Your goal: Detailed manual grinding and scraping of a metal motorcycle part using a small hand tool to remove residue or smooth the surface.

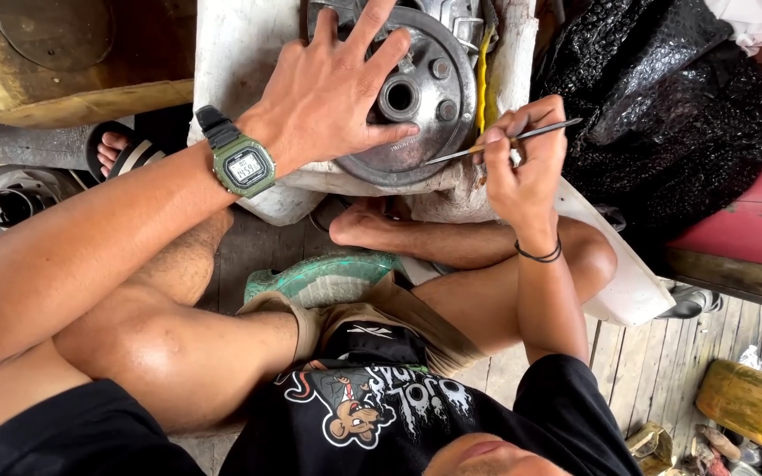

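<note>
Knees bent and bare, crossed over wooden floorboards (pixel 654 361), green cushion (pixel 324 278) beneath. Right hand (pixel 522 163) closed in a pen-like pinch on a thin metal tool (pixel 504 141), tip touching the lower rim of the round metal hub (pixel 425 88). Left hand (pixel 337 88) spread flat, fingers wide, pressing on the hub's face, green digital watch (pixel 242 166) at the wrist. Hub resting on a white tub (pixel 240 53); black plastic sheeting (pixel 663 97) beyond, to the right.

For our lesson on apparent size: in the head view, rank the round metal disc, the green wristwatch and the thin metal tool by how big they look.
1. Round metal disc
2. Thin metal tool, long but very slim
3. Green wristwatch, though nearer the camera
</note>
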